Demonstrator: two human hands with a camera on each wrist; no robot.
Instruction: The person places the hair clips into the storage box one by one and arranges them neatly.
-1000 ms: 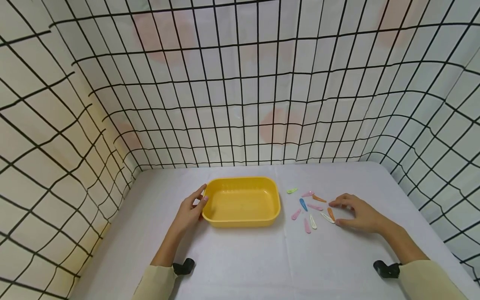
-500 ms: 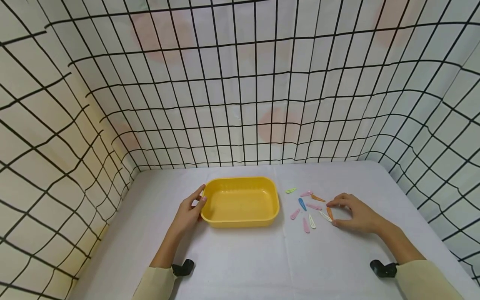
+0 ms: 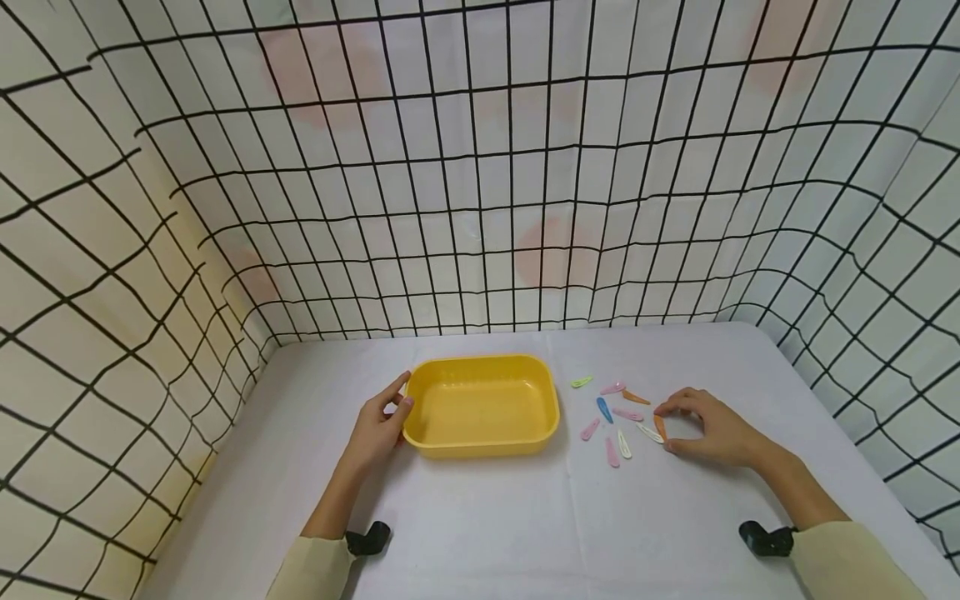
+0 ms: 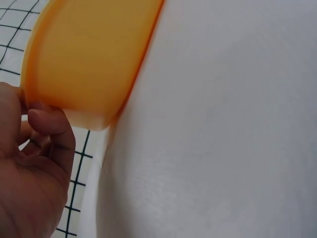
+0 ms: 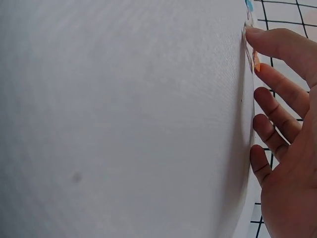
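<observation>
In the head view, a yellow plastic tray (image 3: 480,450) stands on the white-covered table. My left hand (image 3: 380,427) holds its left end, thumb at the rim; the left wrist view shows the thumb and curled fingers at the tray's edge (image 4: 79,89). To the right, my right hand (image 3: 712,429) pinches an orange hair clip (image 3: 660,427) between thumb and forefinger, down at the cloth. In the right wrist view the clip (image 5: 256,60) is partly hidden, and the other fingers are loosely bent. A white hair clip (image 3: 648,432) lies right beside the thumb.
Several more hair clips lie between tray and right hand, among them a blue one (image 3: 604,409), a green one (image 3: 582,382), another orange one (image 3: 636,397) and pink ones (image 3: 612,452). A black wire grid (image 3: 487,208) backed with white cloth encloses the table's back and sides.
The right thumb and forefinger have drawn slightly closer around the orange hair clip. The left hand and tray stay put; the head view has shifted a little.
</observation>
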